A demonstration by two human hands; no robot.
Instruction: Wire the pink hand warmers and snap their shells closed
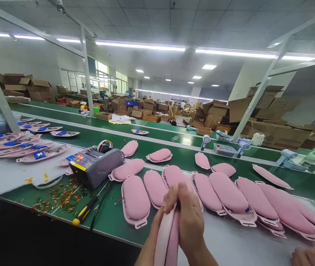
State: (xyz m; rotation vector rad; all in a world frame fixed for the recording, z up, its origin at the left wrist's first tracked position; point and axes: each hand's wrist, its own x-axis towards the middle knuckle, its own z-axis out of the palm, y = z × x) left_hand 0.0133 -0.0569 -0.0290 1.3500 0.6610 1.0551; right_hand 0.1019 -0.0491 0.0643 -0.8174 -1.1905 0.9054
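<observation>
Pressed between my two hands, a pink padded shell (174,236) stands on edge near the bottom centre, its pale rim side facing left. My left hand (160,218) wraps its left side, fingers bent over the top end. Against the right side lies my right hand (190,221), with its thumb and fingers at the top. Just beyond my hands, another pink padded piece (174,175) rests among several similar ones. A pink oval piece (136,197) with a looped end lies to the left, and more overlap on the right, such as one pink piece (228,192).
Left of centre sit a grey tape dispenser (96,166), a yellow-black screwdriver (85,210) and scattered amber scraps (60,195). Pink shells with blue parts (42,153) are piled farther left. Another person's hand (307,256) is at bottom right. Small fans (205,141) stand behind.
</observation>
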